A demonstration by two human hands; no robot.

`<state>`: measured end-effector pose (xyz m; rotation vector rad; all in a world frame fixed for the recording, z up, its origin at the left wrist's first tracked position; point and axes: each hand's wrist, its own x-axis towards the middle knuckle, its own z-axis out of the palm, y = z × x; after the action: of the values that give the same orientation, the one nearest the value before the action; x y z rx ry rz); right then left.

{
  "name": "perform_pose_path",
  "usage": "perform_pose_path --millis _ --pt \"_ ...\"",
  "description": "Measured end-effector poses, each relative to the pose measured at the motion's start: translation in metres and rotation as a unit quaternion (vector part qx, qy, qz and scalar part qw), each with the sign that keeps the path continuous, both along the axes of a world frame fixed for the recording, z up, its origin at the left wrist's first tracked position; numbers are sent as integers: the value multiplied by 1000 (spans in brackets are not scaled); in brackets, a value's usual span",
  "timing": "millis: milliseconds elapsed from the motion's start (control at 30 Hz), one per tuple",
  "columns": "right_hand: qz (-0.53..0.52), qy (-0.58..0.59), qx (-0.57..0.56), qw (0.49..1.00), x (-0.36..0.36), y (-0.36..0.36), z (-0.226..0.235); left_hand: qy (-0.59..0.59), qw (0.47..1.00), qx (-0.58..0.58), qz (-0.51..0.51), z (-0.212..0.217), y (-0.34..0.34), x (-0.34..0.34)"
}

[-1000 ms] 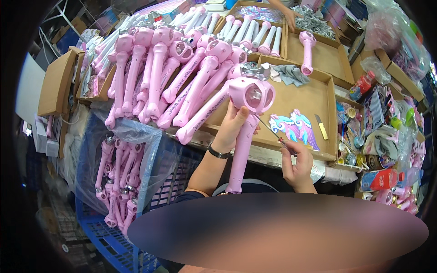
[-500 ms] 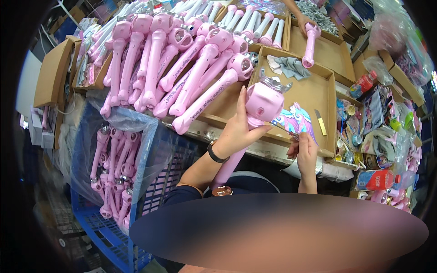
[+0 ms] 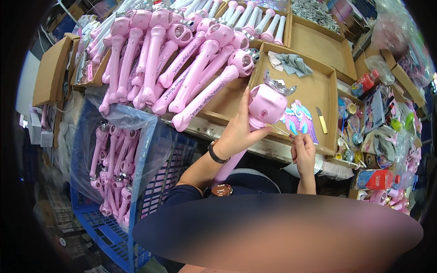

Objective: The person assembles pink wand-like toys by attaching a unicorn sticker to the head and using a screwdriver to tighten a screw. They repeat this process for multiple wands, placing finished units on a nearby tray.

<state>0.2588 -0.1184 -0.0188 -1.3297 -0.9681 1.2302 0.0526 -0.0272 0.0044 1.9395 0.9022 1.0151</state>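
My left hand [image 3: 239, 132] is wrapped around the neck of a pink toy wand [image 3: 267, 105], just below its rounded head. A silver crown [image 3: 280, 84] tops the head, and the wand's handle runs down toward my lap. My right hand [image 3: 304, 152] pinches a thin tool that looks like a fine paintbrush [image 3: 284, 131]. Its slim end points at the wand's neck by my left thumb; whether it touches I cannot tell. Beyond my right hand, purple and blue wing-shaped pieces [image 3: 299, 119] lie in a shallow cardboard tray [image 3: 314, 86].
Many pink wands [image 3: 182, 68] are piled on the left of the table. A blue crate [image 3: 136, 136] beside me holds more. A grey cloth [image 3: 293, 64] and a yellow-handled knife [image 3: 322, 122] lie in the tray. Small paint pots [image 3: 353, 129] and bottles [image 3: 380, 179] stand at right.
Another person's hand has left the far tray, and the pink wand it held is gone from view. My right hand has turned slightly, with the thin paintbrush showing more plainly. My left hand keeps its hold.
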Motion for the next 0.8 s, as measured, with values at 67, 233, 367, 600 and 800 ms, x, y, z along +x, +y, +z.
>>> perform_pose_path --millis 67,233,367,600,800 --pt "-29 15 41 999 -5 1 1 -9 1000 -7 6 -2 2 1" --pt "-86 -320 268 905 -20 -8 16 -218 945 -235 -64 -4 12 -3" --pt "-97 -348 269 893 -29 -13 32 -287 894 -324 -114 -6 15 -6" --pt "-112 -238 195 945 -38 -18 40 -338 864 -357 -111 -9 12 -8" --pt "-109 -163 170 966 -33 -20 39 -343 849 -385 -113 -13 12 -10"
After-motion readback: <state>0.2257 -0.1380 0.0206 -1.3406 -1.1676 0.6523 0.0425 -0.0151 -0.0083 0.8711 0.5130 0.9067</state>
